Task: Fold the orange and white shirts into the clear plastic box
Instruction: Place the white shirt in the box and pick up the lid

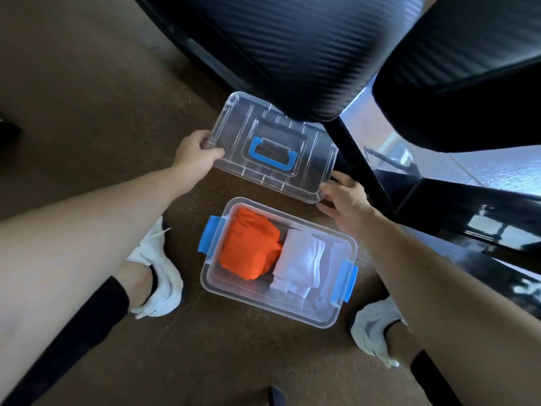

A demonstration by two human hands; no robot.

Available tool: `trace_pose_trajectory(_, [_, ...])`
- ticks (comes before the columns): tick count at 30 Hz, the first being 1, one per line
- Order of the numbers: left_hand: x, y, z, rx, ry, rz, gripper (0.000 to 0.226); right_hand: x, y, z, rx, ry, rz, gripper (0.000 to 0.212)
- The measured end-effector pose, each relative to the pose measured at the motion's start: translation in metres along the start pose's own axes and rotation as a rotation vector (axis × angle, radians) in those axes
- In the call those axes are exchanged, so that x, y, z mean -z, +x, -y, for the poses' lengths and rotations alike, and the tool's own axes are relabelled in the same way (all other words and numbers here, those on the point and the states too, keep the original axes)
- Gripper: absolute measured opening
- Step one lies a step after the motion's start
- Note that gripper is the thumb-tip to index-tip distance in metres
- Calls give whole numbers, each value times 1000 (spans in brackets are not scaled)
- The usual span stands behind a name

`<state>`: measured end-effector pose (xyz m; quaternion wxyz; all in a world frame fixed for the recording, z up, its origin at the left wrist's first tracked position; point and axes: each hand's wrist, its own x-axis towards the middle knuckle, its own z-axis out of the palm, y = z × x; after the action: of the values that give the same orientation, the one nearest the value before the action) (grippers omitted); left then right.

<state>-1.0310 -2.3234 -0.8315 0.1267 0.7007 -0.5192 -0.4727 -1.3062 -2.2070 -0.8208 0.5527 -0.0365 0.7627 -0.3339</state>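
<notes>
The box (251,300) stands open on the floor (87,98) between two white shoes (158,276). The orange shirt (248,247) fills its left end as a loose bundle. The white shirt (298,265), folded, lies in the right end, and the two touch in the middle. A blue clip (209,234) hangs at each short end.

The lid (307,171) (clear, with a blue handle (272,163)) sits just beyond the box's far edge, its far side under a black chair (292,54). The left hand (196,153) grips the lid's left end, fingers curled over the rim. The right hand (345,197) holds the lid's near right corner, thumb on top. Whether the lid rests on the floor I cannot tell.
</notes>
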Motion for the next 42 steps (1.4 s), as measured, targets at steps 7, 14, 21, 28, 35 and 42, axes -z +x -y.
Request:
trace_pose_trajectory(7, [28,-56,0,54,25,-91,31,-2,-47,-21,57,66,-150,56])
trace_pose_trajectory(14, [25,-133,3,135,-49,-138,28,31,-111,-58,64,-14,-192,35])
trace_pose_trajectory(21, [8,-193,27,176,94,-93,27,67,-154,-115,105,-142,-316,32])
trace_pose_trajectory(28, [-7,-212,62,64,313,-43,41,73,-172,-166,24,-267,-287,34])
trace_pose_trajectory(35, [-10,-212,73,142,292,37,42,75,-160,-162,2,-286,-315,20])
trace_pose_trajectory(42, [-7,-195,75,195,272,-37,54,76,-150,-159,-7,-308,-411,51])
